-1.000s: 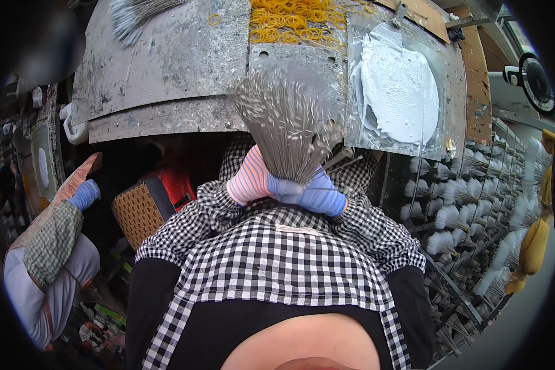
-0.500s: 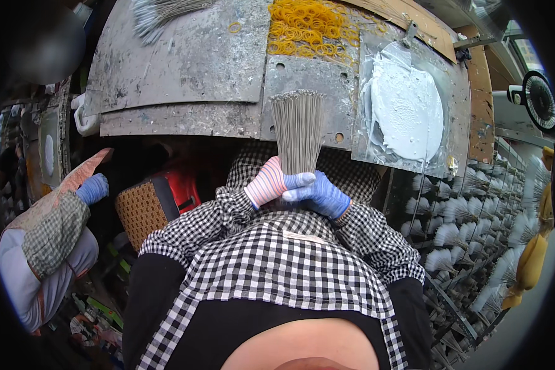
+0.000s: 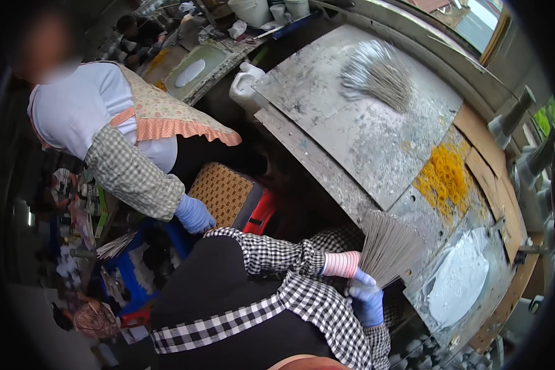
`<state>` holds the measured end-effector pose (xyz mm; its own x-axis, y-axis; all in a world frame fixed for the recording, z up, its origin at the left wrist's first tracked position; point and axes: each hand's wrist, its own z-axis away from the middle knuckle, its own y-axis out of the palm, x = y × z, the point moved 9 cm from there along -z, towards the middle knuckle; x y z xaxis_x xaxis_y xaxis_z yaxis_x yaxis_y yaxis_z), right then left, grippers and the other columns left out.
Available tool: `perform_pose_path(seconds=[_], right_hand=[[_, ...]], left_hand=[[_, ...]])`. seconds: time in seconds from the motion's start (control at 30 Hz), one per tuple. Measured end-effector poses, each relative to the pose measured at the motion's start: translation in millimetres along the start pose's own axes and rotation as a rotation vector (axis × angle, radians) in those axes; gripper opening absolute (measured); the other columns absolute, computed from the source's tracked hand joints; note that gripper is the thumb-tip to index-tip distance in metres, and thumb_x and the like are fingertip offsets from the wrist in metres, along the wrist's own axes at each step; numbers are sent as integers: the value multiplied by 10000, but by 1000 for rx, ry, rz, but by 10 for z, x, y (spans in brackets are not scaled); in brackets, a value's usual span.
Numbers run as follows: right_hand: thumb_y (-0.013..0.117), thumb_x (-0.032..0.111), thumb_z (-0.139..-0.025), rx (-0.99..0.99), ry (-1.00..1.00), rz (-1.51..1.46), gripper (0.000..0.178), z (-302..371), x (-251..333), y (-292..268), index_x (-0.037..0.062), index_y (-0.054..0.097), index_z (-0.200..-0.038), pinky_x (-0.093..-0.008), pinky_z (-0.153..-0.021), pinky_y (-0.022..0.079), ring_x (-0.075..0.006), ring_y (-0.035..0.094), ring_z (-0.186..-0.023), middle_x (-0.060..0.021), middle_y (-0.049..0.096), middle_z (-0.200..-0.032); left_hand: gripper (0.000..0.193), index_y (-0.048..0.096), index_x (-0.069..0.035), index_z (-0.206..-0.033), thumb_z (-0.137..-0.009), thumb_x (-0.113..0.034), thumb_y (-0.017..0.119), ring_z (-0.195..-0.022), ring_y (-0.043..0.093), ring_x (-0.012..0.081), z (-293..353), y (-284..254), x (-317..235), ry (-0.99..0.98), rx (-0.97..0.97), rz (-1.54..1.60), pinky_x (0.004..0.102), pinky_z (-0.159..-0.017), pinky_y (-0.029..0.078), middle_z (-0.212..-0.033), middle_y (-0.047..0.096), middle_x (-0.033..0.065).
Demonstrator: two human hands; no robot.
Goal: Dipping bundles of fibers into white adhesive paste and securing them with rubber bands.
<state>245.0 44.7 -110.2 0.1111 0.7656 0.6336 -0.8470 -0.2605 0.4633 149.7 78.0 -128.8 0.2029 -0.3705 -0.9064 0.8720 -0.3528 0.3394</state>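
head view: nearest, the checked black-and-white sleeves (image 3: pixel 268 250) of the wearer are seen, reaching out to a pair of gloved hands. by the left hand (image 3: pixel 345 265), pink-striped at the wrist, the gathered lower end of a wire-stem bundle (image 3: pixel 390 246) is clasped; by the right hand (image 3: pixel 369 303), gloved in blue, the same end is gripped from the other side, some fingers being hidden. the grey stems are fanned out above the near edge of the worktable (image 3: pixel 327 123); whether it is touched cannot be told.

the step in hand is judged to be the gathering and evening of the stems. for the next move, a snug two-handed hold seems to be called for, with the fan drawn in and the ends kept level.

just beyond, white paste (image 3: pixel 459 280) is spread to the right, and to the left a woven-patterned seat (image 3: pixel 221 194) is seen, with a co-worker's blue-gloved hand (image 3: pixel 194 214) beside it. farther off, yellow rubber bands (image 3: pixel 441 179) are heaped. farthest on the table, a pale-tipped second bundle (image 3: pixel 382 74) is laid down.
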Motion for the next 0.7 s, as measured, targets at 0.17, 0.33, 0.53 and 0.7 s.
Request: perform_pose_path(seconds=[0.17, 0.33, 0.53, 0.7], right_hand=[[936, 142, -673, 59, -142, 540, 444, 56, 223, 171, 20, 693, -1024, -351, -743, 566, -167, 655, -790, -22, 697, -922], [916, 203, -729, 250, -317, 956, 475, -95, 245, 87, 26, 691, -1109, -356, -919, 548, -193, 682, -1001, -70, 726, -1060], [912, 204, -734, 147, -462, 941, 492, -233, 614, -1671, 27, 682, -1131, -357, -926, 547, -201, 681, -1010, -75, 723, -1071], [909, 206, -738, 56, -589, 893, 509, -340, 483, -1513, 28, 674, -1154, -359, -933, 547, -208, 679, -1018, -79, 719, -1083]], left_hand=[[887, 454, -43, -1499, -762, -223, 914, -1339, 504, 169, -113, -167, -1100, 272, 196, 478, 371, -1136, 408, -1439, 570, 71], [1309, 130, -73, -1612, -619, -81, 983, -1291, 530, 166, -39, 503, -1789, 359, 685, 506, 354, -1114, 416, -1489, 478, 77], [1055, 245, -57, -1590, -722, 23, 838, -931, 619, 73, 282, 961, -2018, 542, 619, 36, 252, -840, 502, -1016, 673, 1], [801, 430, -26, -1468, -735, 0, 751, -742, 537, 34, 361, 953, -2206, 677, 495, 13, 225, -679, 454, -816, 568, -57]])
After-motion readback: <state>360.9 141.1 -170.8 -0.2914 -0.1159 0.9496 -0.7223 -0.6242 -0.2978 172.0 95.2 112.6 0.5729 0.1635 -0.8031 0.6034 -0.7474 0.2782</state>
